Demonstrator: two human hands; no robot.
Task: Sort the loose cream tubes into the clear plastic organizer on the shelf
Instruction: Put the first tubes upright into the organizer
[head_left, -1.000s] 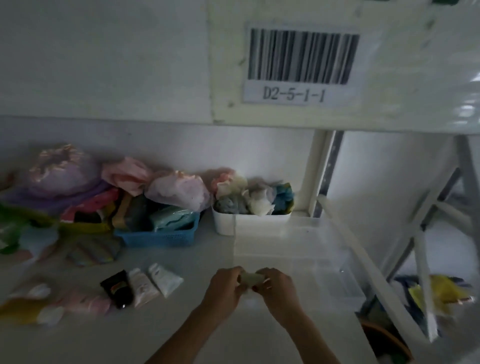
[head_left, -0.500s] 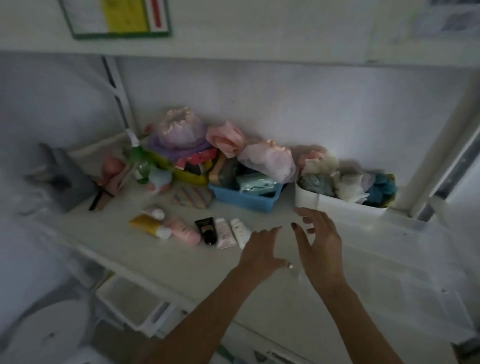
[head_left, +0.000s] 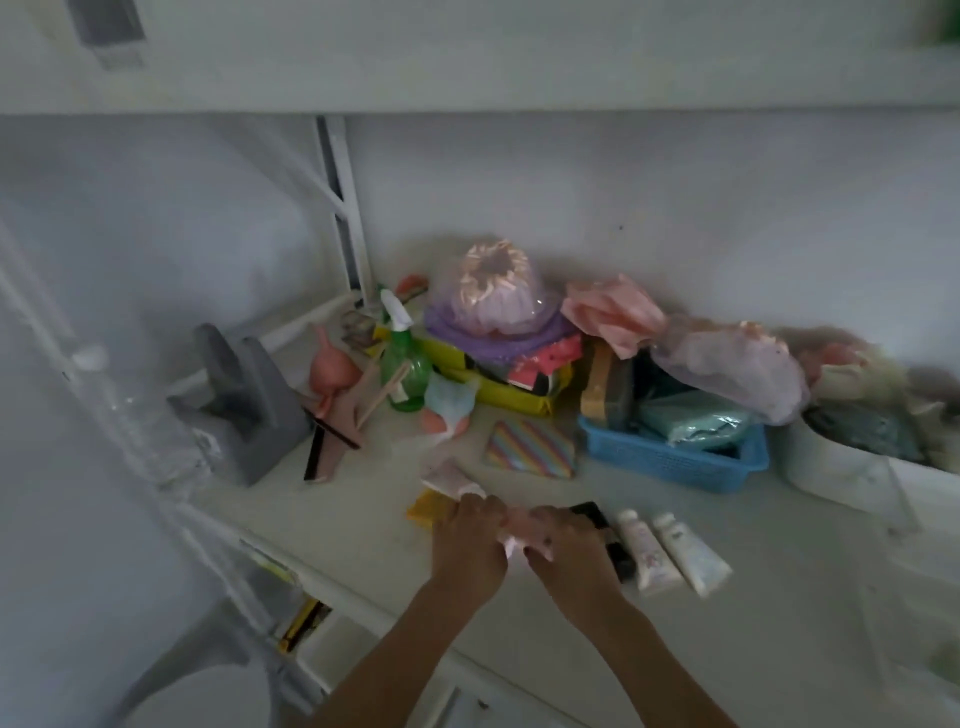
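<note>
Loose cream tubes lie in a row near the shelf's front edge. My left hand (head_left: 470, 540) and my right hand (head_left: 566, 545) are both curled over a pink tube (head_left: 511, 541), of which only a strip shows between them. Left of my left hand a yellow tube (head_left: 425, 506) and a pale pink-white tube (head_left: 449, 475) stick out from under its fingers. A black tube (head_left: 621, 558) lies partly hidden under my right hand. Beside it are two white tubes (head_left: 647, 551) (head_left: 688, 556). The clear organizer (head_left: 906, 512) shows only faintly at the right edge.
A blue basket (head_left: 670, 462) and a white bin (head_left: 831, 473) full of soft packets stand behind the tubes. Further left are a striped pouch (head_left: 530, 449), a yellow box (head_left: 498, 389), a green spray bottle (head_left: 402, 364) and a grey holder (head_left: 244, 400).
My view has swung left, away from the organizer. Both hands let go of a pale tube there, crossed open over the shelf, and have now closed on the pink tube.
</note>
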